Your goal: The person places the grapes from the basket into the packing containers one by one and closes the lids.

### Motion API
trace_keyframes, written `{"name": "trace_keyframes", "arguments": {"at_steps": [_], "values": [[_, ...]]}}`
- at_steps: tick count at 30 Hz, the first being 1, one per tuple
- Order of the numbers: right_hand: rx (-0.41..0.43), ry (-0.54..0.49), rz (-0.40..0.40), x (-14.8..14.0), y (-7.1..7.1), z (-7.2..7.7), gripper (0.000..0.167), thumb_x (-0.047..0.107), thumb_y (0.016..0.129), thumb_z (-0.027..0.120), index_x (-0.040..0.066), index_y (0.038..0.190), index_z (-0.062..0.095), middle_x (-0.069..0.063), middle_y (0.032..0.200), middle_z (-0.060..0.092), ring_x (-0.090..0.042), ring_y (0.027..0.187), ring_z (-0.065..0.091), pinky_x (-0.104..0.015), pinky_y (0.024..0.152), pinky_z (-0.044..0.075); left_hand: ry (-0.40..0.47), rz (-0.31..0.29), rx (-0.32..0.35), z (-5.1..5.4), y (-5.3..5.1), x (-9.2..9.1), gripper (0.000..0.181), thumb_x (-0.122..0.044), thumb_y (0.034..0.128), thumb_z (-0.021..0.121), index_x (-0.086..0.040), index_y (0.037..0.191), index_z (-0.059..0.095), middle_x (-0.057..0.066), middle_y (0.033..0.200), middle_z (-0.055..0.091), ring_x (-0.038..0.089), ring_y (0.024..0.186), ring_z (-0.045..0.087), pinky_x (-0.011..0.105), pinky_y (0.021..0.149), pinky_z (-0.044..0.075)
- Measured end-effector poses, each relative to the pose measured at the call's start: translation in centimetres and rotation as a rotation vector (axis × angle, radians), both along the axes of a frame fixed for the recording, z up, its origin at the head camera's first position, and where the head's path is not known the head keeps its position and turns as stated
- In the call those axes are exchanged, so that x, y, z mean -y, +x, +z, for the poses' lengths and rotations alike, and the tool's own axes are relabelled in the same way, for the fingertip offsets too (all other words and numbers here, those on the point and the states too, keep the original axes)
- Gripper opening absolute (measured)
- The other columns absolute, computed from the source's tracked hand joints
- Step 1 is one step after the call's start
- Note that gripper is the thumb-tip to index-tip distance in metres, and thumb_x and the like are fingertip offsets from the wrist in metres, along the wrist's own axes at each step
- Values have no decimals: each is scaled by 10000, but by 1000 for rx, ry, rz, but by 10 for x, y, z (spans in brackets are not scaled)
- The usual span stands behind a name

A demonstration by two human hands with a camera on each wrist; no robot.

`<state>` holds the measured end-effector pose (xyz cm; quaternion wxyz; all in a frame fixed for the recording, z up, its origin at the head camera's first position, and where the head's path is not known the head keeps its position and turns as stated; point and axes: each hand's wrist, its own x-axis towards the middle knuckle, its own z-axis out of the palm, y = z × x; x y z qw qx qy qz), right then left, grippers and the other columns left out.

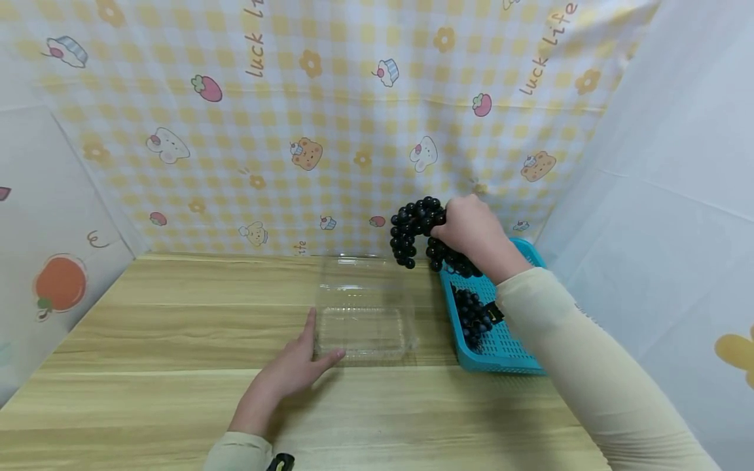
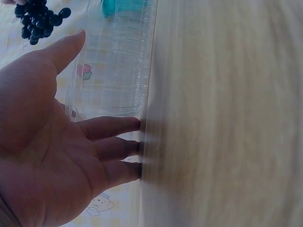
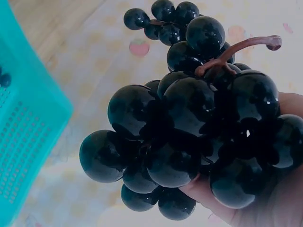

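Black grapes (image 1: pixel 418 219) aloft near teal basket's rim (image 1: pixel 493 363), gap to clear container (image 1: pixel 362 330).

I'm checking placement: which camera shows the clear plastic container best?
The head view: from above, it shows nearly the whole clear plastic container on the table, left hand beside it. The left wrist view shows it side-on, running out of frame at the top; the right wrist view doesn't show it.

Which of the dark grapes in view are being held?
The upper grapes, gripped by the right hand above table level; the other grapes lie inside the turquoise basket.
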<state>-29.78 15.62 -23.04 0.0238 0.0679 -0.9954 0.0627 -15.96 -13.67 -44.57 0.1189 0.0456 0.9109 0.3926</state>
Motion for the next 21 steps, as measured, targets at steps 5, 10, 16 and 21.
{"name": "trace_keyframes", "arguments": {"at_steps": [5,10,16,21], "values": [[-18,49,78,20,9,-6,449,343,994,737,143,652,526,29,554,412,-159,476,483,-322,518,476,1,-1,-4,-1,0,0,1158,-621,1019,614,-36,1692,-124,403,1661,260,609,1510,346,719,1253,303],[-65,127,169,37,19,-12,348,335,991,752,142,745,598,6,613,521,-162,528,532,-335,549,494,-4,-4,-8,0,0,-1,1157,-610,1022,618,-32,1690,-129,403,1654,277,599,1503,371,703,1256,315],[-129,206,250,55,32,-21,279,371,986,771,103,934,715,-85,915,685,-237,729,682,-395,656,621,1,-6,-10,1,-2,-1,1163,-611,1019,622,-34,1690,-132,392,1657,280,588,1507,375,686,1267,310],[-176,291,341,67,41,-32,392,393,982,774,74,1207,742,-110,1071,715,-260,836,719,-408,708,661,-2,-4,-9,0,-3,-1,1168,-615,1016,623,-33,1689,-134,393,1660,271,592,1513,361,691,1267,306]]}}
